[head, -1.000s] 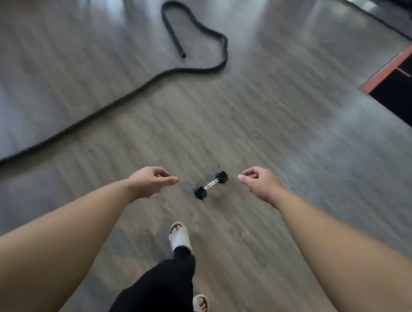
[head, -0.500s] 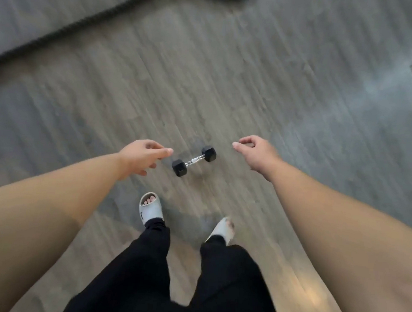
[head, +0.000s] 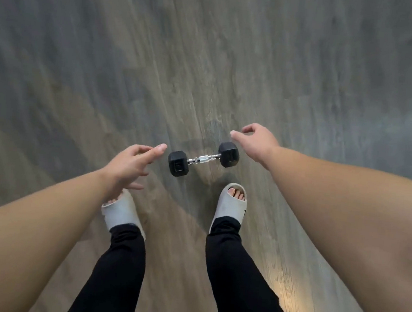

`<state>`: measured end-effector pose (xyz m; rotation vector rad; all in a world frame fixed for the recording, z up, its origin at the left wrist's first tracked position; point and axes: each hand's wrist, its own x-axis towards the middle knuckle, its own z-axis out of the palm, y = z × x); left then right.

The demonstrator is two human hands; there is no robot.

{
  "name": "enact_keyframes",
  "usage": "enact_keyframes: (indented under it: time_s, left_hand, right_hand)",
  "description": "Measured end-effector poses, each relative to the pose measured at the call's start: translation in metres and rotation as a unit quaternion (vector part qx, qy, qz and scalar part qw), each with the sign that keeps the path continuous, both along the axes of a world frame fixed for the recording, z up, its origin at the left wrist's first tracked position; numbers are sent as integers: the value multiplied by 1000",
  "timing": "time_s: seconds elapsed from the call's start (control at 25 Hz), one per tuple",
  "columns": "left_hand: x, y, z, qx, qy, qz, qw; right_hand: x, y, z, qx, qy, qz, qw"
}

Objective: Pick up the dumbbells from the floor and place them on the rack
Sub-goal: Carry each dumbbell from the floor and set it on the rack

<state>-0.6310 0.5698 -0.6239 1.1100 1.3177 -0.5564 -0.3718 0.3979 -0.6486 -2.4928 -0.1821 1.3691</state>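
Having stepped up over the last second, the person stood over the dumbbell point(head: 203, 158) on the floor point(head: 132, 73), left hand point(head: 130, 165) and right hand point(head: 257, 143) open, grips apart, pickup imminent.

Black-headed, chrome-handled dumbbell point(head: 203, 159); grey-brown woodgrain floor point(head: 209, 55); black trousers point(head: 239, 272); white slides point(head: 230, 206).

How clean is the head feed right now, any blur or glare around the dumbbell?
Head view: floor smeared by motion blur; dumbbell fairly sharp, faint shadow beside it; warm glare patch low right; wide-angle bulge swells the forearms; left hand and right hand slightly soft.
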Motion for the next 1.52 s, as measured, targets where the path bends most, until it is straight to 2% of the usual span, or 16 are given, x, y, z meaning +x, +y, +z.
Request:
enact_keyframes:
  time_s: [0.2, 0.4, 0.56, 0.68, 0.84, 1.0, 1.24, 1.36, 1.52]
  left_hand:
    - [35, -40, -170, 6, 26, 55, 998]
    - [35, -72, -294, 81, 77, 11, 994]
    - [22, -81, -340, 77, 70, 39, 994]
    - [19, -67, -332, 64, 68, 35, 995]
    - [5, -23, -253, 86, 63, 12, 994]
    - [-20, 42, -103, 125, 69, 5, 990]
    - [-101, 103, 143, 183, 63, 100, 976]
    - [-161, 119, 258, 229, 48, 172, 957]
    - [-268, 123, 350, 260, 53, 225, 937]
  right_hand:
    - [20, -26, -166, -46, 12, 33, 998]
    - [-2, -46, -275, -39, 37, -7, 999]
    - [-5, -55, -311, -48, 55, -53, 996]
    - [-12, -49, -295, -59, 68, -68, 994]
    - [-36, -18, -214, -54, 83, -98, 990]
    - [-65, 45, -77, -31, 109, -104, 988]
    - [-117, 152, 162, 28, 107, -8, 994]
    - [-166, 199, 276, 72, 92, 37, 992]
    - [-267, 229, 371, 99, 76, 87, 988]
